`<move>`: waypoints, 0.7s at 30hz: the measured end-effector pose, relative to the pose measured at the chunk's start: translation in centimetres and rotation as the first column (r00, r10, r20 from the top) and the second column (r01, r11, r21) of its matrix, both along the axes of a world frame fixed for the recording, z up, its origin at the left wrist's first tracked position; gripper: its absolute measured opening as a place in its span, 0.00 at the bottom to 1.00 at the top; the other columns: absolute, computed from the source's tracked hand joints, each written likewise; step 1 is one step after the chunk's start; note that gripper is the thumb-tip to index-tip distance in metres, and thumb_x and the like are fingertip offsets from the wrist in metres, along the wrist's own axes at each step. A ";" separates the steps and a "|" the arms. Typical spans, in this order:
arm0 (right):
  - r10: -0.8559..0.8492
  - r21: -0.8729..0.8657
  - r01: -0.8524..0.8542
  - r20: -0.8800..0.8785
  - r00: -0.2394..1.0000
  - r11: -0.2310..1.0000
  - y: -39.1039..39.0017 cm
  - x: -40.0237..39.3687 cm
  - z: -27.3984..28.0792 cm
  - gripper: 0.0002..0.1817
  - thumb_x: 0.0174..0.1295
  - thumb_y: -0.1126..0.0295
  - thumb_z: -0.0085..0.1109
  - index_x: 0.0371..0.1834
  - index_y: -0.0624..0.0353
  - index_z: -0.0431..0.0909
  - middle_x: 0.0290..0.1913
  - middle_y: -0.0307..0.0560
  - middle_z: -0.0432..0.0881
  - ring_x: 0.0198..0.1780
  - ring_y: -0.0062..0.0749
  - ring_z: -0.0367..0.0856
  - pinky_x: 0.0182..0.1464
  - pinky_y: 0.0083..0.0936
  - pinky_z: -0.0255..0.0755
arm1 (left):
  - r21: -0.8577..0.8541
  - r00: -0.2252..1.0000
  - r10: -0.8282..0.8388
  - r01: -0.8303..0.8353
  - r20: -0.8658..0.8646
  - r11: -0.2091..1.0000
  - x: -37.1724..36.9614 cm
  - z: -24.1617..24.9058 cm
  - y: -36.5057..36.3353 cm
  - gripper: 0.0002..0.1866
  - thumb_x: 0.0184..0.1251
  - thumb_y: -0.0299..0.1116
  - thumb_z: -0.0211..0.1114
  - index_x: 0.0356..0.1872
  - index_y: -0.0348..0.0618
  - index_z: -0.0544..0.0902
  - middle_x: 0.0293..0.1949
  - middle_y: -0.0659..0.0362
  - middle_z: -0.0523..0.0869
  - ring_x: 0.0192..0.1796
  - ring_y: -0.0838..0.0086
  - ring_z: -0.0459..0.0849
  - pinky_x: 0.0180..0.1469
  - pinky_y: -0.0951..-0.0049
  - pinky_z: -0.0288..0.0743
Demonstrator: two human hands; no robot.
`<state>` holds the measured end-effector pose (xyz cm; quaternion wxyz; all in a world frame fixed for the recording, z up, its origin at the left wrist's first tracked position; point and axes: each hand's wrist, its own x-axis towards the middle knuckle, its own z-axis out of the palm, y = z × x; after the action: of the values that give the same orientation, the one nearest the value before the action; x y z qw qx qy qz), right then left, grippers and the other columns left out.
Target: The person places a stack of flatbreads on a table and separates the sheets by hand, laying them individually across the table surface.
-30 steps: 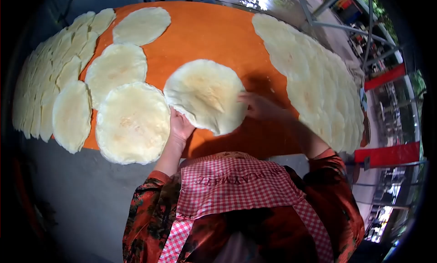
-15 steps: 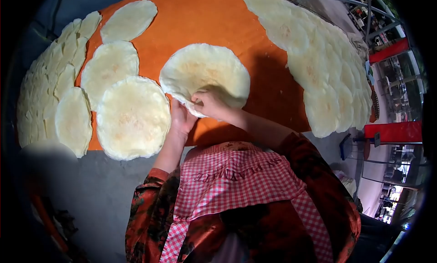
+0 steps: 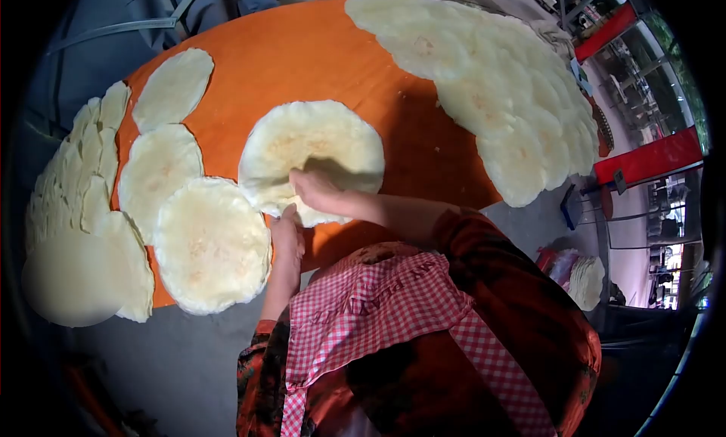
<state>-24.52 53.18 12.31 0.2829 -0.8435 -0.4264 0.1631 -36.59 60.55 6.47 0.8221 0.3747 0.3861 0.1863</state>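
Note:
A round, pale flatbread (image 3: pixel 325 131) with light brown spots lies in front of me on the orange cloth. My left hand (image 3: pixel 287 237) is at its near left edge, thumb on top and the other fingers tucked low, pinching the rim. Over the near part of the same flatbread is my right hand (image 3: pixel 316 193), its fingers curled closed. What those fingers hold, if anything, is hidden. To the left, a second flatbread (image 3: pixel 213 244) lies close to my left hand, partly over another flatbread (image 3: pixel 159 172).
Overlapping flatbreads (image 3: pixel 522 112) cover the right side of the orange cloth (image 3: pixel 295 44). More lie in a dense pile (image 3: pixel 68 187) at the far left, and a single flatbread (image 3: pixel 174 89) lies at the back left. A stack of round pieces (image 3: pixel 586 282) stands low at the right.
The view has shifted, so the table appears turned. The flatbread's near edge, lifted before, now lies flatter. My right hand has moved from that edge to farther over the bread.

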 end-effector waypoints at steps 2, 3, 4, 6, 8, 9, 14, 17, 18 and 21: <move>-0.094 0.146 0.140 -0.284 0.954 0.979 0.5 1.3 -2.2 0.06 0.64 0.72 0.49 0.32 0.61 0.74 0.28 0.55 0.80 0.32 0.43 0.79 0.37 0.38 0.70 | -0.086 0.997 0.049 -0.044 0.053 0.995 -0.4 2.7 -0.9 0.19 0.61 0.19 0.56 0.55 0.38 0.72 0.44 0.57 0.82 0.43 0.72 0.82 0.43 0.72 0.78; -0.065 0.261 0.185 -0.410 0.910 0.947 0.7 2.1 -3.8 0.05 0.64 0.73 0.51 0.33 0.62 0.74 0.28 0.53 0.79 0.32 0.38 0.78 0.37 0.35 0.71 | -0.153 0.990 0.078 -0.059 0.120 0.987 -0.5 4.0 -1.2 0.19 0.61 0.18 0.56 0.55 0.38 0.72 0.45 0.57 0.82 0.43 0.71 0.82 0.45 0.72 0.78; -0.036 0.260 0.159 -0.421 0.907 0.953 0.7 3.1 -5.1 0.04 0.64 0.74 0.51 0.34 0.62 0.74 0.29 0.52 0.79 0.33 0.36 0.78 0.38 0.33 0.71 | -0.216 0.976 0.110 -0.069 0.188 0.974 -0.4 4.7 -1.4 0.20 0.60 0.18 0.56 0.55 0.37 0.73 0.45 0.58 0.82 0.44 0.71 0.82 0.46 0.72 0.79; -0.002 0.217 0.109 -0.440 0.898 0.970 0.4 4.5 -5.8 0.05 0.63 0.73 0.54 0.38 0.63 0.75 0.31 0.50 0.80 0.35 0.32 0.77 0.40 0.30 0.72 | -0.133 0.971 0.053 -0.023 0.233 0.991 -0.9 1.1 -1.0 0.22 0.58 0.16 0.56 0.56 0.38 0.72 0.47 0.57 0.82 0.46 0.68 0.82 0.49 0.70 0.79; 0.069 0.243 0.061 -0.492 0.868 0.968 0.2 4.8 -6.3 0.06 0.63 0.71 0.56 0.38 0.62 0.76 0.32 0.50 0.80 0.36 0.32 0.78 0.41 0.29 0.72 | -0.037 0.978 0.059 -0.053 0.200 0.998 -0.3 0.8 -1.4 0.24 0.55 0.14 0.56 0.56 0.40 0.72 0.47 0.57 0.81 0.46 0.67 0.82 0.50 0.71 0.78; 0.102 0.256 0.039 -0.516 0.851 0.966 0.0 4.7 -5.2 0.07 0.63 0.70 0.57 0.37 0.62 0.76 0.33 0.50 0.81 0.37 0.32 0.79 0.41 0.28 0.72 | 0.001 0.989 0.085 -0.086 0.123 0.996 -0.2 0.8 -1.5 0.25 0.55 0.14 0.56 0.57 0.40 0.71 0.48 0.57 0.81 0.46 0.67 0.82 0.50 0.71 0.78; 0.161 0.387 -0.222 0.185 0.969 0.895 -3.8 0.5 -4.7 0.11 0.52 0.66 0.60 0.36 0.60 0.77 0.34 0.52 0.82 0.38 0.45 0.79 0.45 0.38 0.72 | 0.120 0.996 0.092 -0.093 0.016 0.988 1.2 -2.7 -0.6 0.27 0.57 0.17 0.56 0.60 0.40 0.66 0.50 0.53 0.78 0.48 0.65 0.81 0.46 0.64 0.80; 0.004 0.200 0.032 -0.176 0.984 0.979 -2.4 3.8 -3.9 0.06 0.49 0.72 0.55 0.28 0.59 0.79 0.32 0.55 0.82 0.35 0.48 0.79 0.42 0.41 0.71 | 0.054 0.994 0.080 -0.076 -0.078 0.996 1.1 -2.6 0.0 0.18 0.64 0.24 0.60 0.55 0.34 0.72 0.47 0.52 0.81 0.46 0.66 0.82 0.45 0.66 0.81; -0.049 0.092 0.085 -0.340 0.939 0.992 -1.3 4.9 -3.5 0.05 0.48 0.74 0.53 0.25 0.59 0.79 0.30 0.55 0.82 0.33 0.48 0.78 0.41 0.41 0.71 | 0.045 0.991 0.125 -0.122 -0.046 0.991 1.3 -1.0 -0.1 0.20 0.65 0.26 0.61 0.57 0.32 0.71 0.47 0.52 0.81 0.47 0.64 0.82 0.46 0.64 0.81; -0.052 0.419 0.166 -0.271 0.961 0.893 -3.2 14.8 0.4 0.07 0.49 0.73 0.54 0.16 0.62 0.74 0.18 0.46 0.76 0.23 0.30 0.71 0.30 0.36 0.69 | -0.027 0.990 0.130 -0.131 -0.056 0.991 -1.1 -1.5 4.2 0.22 0.65 0.26 0.59 0.60 0.32 0.70 0.50 0.49 0.81 0.52 0.60 0.81 0.53 0.58 0.78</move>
<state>-9.72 49.99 12.68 0.5258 -0.7533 -0.3641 0.1531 -37.72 64.75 5.00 0.8029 0.3411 0.4347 0.2236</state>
